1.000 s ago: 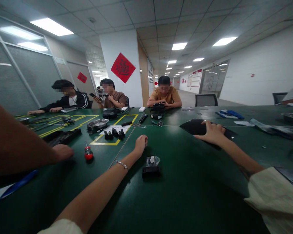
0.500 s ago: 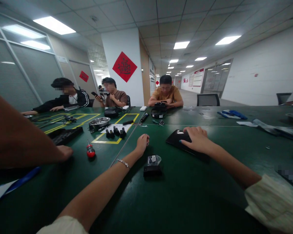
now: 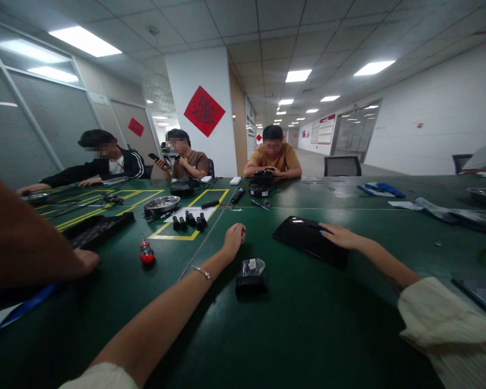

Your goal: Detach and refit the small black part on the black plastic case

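My left hand (image 3: 234, 240) rests on the green table with its fingers curled closed; whatever may be inside them is hidden. A bracelet is round that wrist. To the right, a glossy black curved panel (image 3: 297, 235) lies on the table. My right hand (image 3: 340, 236) lies over the panel's right part, fingers stretched out flat on its top and not wrapped round it. Between my arms stands a small black block (image 3: 250, 284), with a clear plastic bag (image 3: 253, 267) holding something small and pale right behind it.
At left are a red-handled screwdriver (image 3: 147, 253), a black tray (image 3: 101, 229), a metal bowl (image 3: 162, 205) and several black cylindrical parts (image 3: 189, 220). Another person's arm (image 3: 28, 232) reaches in from the left. Across the table sit three people. Blue-and-white material (image 3: 380, 189) lies far right.
My right hand has slid to the right across the black panel, its fingers now nearer together. My left hand stays closed in place. The neighbour's arm at left has drawn slightly back.
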`<action>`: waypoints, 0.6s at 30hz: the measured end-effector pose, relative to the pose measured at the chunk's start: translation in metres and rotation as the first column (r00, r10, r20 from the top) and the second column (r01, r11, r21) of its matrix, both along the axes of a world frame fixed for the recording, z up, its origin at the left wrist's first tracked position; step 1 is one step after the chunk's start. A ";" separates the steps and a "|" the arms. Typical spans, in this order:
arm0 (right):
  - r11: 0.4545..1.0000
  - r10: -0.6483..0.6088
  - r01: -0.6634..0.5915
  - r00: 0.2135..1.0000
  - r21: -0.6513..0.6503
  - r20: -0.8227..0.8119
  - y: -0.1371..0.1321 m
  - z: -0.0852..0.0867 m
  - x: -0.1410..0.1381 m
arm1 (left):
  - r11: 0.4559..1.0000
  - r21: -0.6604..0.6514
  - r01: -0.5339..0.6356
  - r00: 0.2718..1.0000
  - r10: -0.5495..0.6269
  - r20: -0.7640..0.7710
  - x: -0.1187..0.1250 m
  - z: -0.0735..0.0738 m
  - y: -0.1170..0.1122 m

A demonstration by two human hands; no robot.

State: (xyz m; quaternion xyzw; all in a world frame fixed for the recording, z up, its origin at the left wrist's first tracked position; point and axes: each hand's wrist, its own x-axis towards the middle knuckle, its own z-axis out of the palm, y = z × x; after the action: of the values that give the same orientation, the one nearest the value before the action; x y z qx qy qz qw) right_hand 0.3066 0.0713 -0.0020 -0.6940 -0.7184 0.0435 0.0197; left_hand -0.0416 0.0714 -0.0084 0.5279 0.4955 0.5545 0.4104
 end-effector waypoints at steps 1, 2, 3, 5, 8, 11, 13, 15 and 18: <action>1.000 -0.006 0.006 1.000 -0.022 -0.002 -0.001 0.001 0.000 | 1.000 0.001 0.001 1.000 -0.001 0.002 0.000 0.000 0.000; 0.999 -0.011 0.011 1.000 -0.038 -0.002 -0.002 0.003 -0.001 | 1.000 0.004 0.004 1.000 -0.004 0.004 0.000 0.000 0.001; 0.999 -0.008 0.008 1.000 -0.052 -0.006 -0.005 0.006 -0.001 | 1.000 0.007 0.007 1.000 -0.007 0.005 0.000 -0.001 0.001; 0.995 0.018 -0.021 1.000 -0.093 -0.023 -0.011 0.017 -0.003 | 1.000 0.013 0.010 1.000 -0.010 0.006 0.000 -0.001 0.002; 0.959 0.029 -0.058 0.994 -0.276 -0.108 -0.022 0.039 -0.006 | 1.000 0.009 0.004 1.000 -0.004 0.001 0.000 -0.001 0.002; 0.928 0.046 -0.091 0.990 -0.362 -0.132 -0.029 0.056 -0.012 | 1.000 0.002 0.010 1.000 -0.010 0.016 0.000 -0.001 0.003; 0.967 0.132 -0.147 0.988 -0.207 -0.084 -0.028 0.056 -0.018 | 1.000 -0.005 0.019 0.999 -0.019 0.027 0.001 -0.001 0.003; 0.973 0.230 -0.232 0.971 -0.017 -0.060 -0.025 0.048 -0.025 | 1.000 -0.007 0.024 0.999 -0.024 0.023 0.001 0.000 0.002; 0.928 0.371 -0.367 0.926 0.071 -0.069 -0.024 0.030 -0.039 | 1.000 -0.001 0.022 1.000 -0.022 0.021 0.001 0.001 0.002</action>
State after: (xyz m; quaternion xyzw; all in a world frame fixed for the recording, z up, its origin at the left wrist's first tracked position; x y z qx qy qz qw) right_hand 0.2674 0.0476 0.0281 -0.5432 -0.8357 0.0542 0.0600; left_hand -0.0405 0.0733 -0.0076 0.5273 0.4857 0.5551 0.4219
